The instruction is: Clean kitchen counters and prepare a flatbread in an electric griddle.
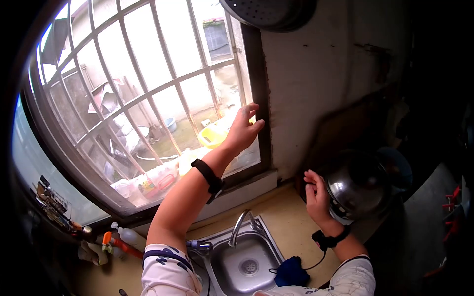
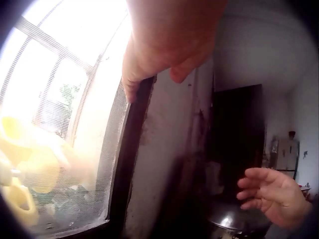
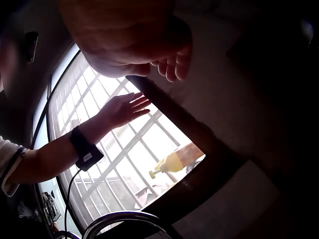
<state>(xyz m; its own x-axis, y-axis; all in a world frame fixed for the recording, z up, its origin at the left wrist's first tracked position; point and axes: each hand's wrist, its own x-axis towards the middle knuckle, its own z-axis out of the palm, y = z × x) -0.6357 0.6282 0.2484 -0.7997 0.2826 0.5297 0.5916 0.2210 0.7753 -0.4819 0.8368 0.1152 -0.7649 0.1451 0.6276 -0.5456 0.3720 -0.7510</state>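
Observation:
My left hand [image 1: 244, 127] is raised in front of the barred window, beside its dark right-hand frame [image 1: 261, 84]. Its fingers look spread and fairly straight in the right wrist view, and nothing is in them. Lower and to the right, my right hand [image 1: 318, 202] hangs in the air with loosely bent fingers and holds nothing. It overlaps the left side of a shiny metal dome-shaped lid or pot [image 1: 353, 185] in the head view. Behind the left hand, a bright yellow container [image 1: 212, 135] shows by the window.
Below the arms lies a steel sink [image 1: 249, 266] with a curved faucet [image 1: 238, 229]. A dark blue cloth-like item [image 1: 292, 272] sits at its right edge. A white bottle [image 1: 129, 237] and an orange-topped item [image 1: 107, 239] stand left. A perforated metal pan [image 1: 266, 12] hangs overhead.

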